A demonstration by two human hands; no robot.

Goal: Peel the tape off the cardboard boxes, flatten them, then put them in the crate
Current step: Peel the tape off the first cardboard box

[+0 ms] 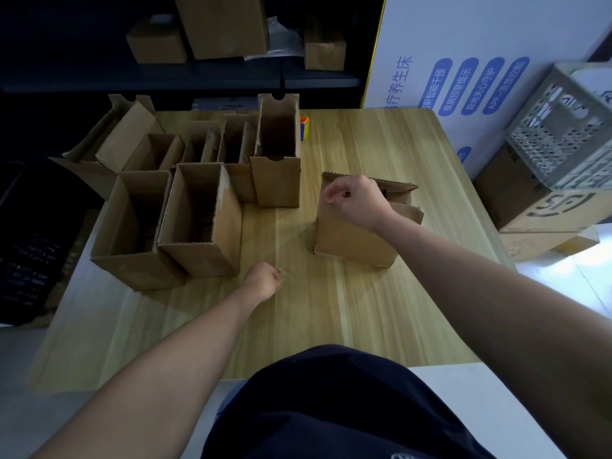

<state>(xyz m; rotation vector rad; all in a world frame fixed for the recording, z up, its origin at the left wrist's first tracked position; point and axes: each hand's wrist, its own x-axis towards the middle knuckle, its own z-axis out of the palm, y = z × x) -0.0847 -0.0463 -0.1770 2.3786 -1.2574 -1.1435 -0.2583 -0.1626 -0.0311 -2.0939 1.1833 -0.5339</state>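
A cardboard box [351, 238] stands on the wooden table [364, 309] right of centre, its top flaps partly up. My right hand [359, 202] is over its top, fingers curled at the upper flap edge. My left hand [265, 281] lies low on the table in front of the box group, fingers curled, pinching a thin strip of clear tape [284, 276]. Several open cardboard boxes [198, 223] stand clustered on the table's left half. A grey perforated crate [563, 144] sits tilted at the far right, off the table.
A tall narrow open box [278, 150] stands at the back centre with a small coloured object [304, 127] behind it. Printed cartons [546, 207] are stacked under the crate. A dark shelf [198, 44] with more boxes is behind the table. A black crate [29, 260] is at the left.
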